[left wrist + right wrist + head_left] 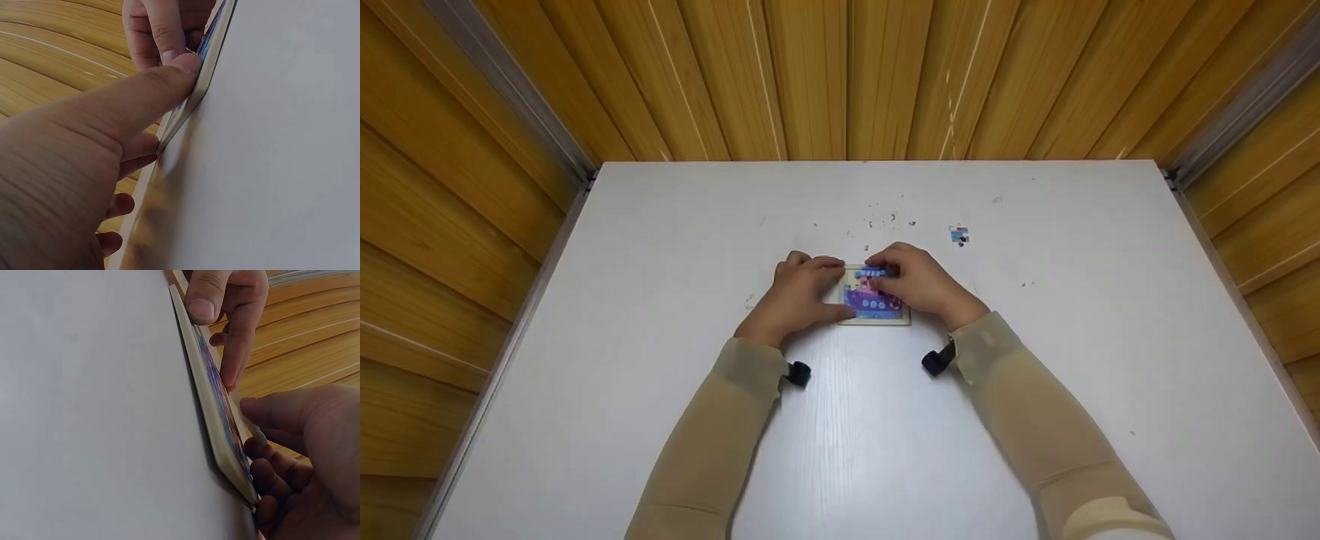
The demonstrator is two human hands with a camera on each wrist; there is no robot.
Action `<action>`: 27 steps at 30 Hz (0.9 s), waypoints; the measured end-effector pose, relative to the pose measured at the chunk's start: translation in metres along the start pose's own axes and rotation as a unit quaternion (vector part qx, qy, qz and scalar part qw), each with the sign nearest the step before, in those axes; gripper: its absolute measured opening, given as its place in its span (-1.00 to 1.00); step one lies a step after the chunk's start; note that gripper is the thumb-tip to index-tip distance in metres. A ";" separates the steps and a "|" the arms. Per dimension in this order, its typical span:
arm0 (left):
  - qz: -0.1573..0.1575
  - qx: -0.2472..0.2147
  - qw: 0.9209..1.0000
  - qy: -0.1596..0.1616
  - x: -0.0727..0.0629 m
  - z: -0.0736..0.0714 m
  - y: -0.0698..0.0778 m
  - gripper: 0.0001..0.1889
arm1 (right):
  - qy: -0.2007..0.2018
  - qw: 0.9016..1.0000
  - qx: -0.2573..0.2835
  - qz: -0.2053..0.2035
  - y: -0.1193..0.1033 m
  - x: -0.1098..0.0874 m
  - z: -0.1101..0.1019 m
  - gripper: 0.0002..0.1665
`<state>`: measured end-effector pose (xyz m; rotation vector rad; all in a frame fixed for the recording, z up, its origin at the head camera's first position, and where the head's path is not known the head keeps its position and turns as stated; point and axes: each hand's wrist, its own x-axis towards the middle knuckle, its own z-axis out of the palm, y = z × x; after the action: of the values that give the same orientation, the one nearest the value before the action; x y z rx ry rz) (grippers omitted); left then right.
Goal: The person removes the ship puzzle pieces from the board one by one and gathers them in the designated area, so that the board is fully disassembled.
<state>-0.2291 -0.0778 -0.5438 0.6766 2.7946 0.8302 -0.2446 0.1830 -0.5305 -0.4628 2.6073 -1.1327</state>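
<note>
puzzle board (877,322) lies flat on the white table (847,450), near its middle and straight in front of the person, so both hands reach it easily. left hand (799,292) grips the board's left side, thumb pressing on the near rim, index finger at the far left corner, other fingers off it; likely a brace so the board doesn't slide. right hand (922,281) is over the board's right part, thumb and fingers pinching a thin pale-edged puzzle piece (257,432), held by its edges and tilted up off the picture, probably so the fingers don't block the surface below. its lower fingers touch the board's side, seemingly to steady the hand. can't tell from the head view which spot the piece faces, fingers cover it. one loose piece (959,234) sits beyond the board to the right, apart from both hands, presumably kept out of the way.
</note>
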 end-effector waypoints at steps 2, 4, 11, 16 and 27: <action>-0.001 -0.002 1.000 -0.001 0.000 0.000 0.000 -0.16 | 0.008 1.000 0.017 0.008 0.001 0.000 -0.001 -0.56; -0.002 -0.003 1.000 -0.001 0.000 0.000 0.000 -0.15 | 0.018 0.999 0.039 0.018 0.001 -0.001 -0.003 -0.57; -0.004 -0.002 1.000 0.001 0.000 0.001 0.000 -0.16 | 0.094 0.990 0.094 0.047 0.007 0.001 -0.010 -0.61; -0.024 -0.006 1.000 -0.003 0.000 0.001 0.000 -0.15 | 0.141 0.983 0.110 0.044 0.010 0.003 -0.019 -0.66; -0.014 -0.025 1.000 -0.005 -0.001 0.000 0.002 -0.18 | 0.204 0.974 0.098 0.013 0.013 -0.009 -0.053 -0.70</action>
<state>-0.2275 -0.0764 -0.5427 0.6301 2.7587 0.8859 -0.2576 0.2295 -0.5040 -0.1654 2.7807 -1.6027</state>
